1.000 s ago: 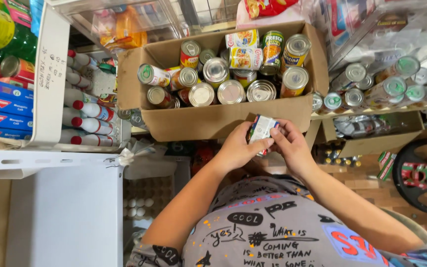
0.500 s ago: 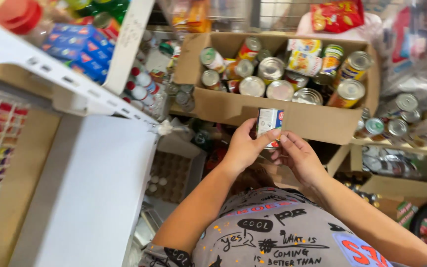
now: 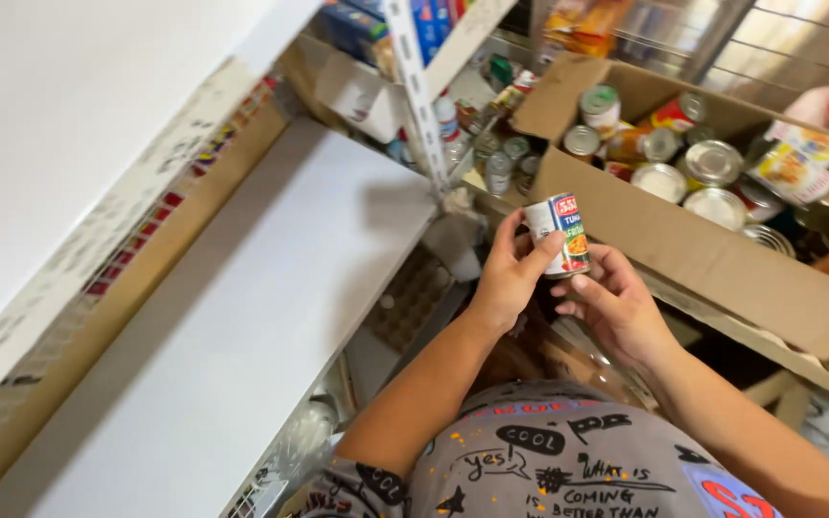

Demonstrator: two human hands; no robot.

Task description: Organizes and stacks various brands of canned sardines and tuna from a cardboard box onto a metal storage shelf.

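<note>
Both hands hold one small tin can upright in front of the chest, just short of the near wall of an open cardboard box. The left hand is curled round the can's left side, thumb lying across the label and fingers behind. The right hand sits just below and to the right, fingers half closed, fingertips propping the can's lower right edge.

The can looks like a short, rigid cylinder with a glossy paper label. It is probably dense for its size, will not give under a squeeze, and is somewhat slick on the label, so the firmest hold is likely round the side wall or by the raised rims at top and bottom. A drop would probably dent it rather than break it.

Beyond the hands, the box is crowded with other tins lying at all angles, and little free room shows there. To the left of the left hand runs a wide white shelf with a hard front edge. A white upright post stands up and to the left of the can. Below the hands the view is dark and cluttered, and what lies there is hard to make out.
</note>
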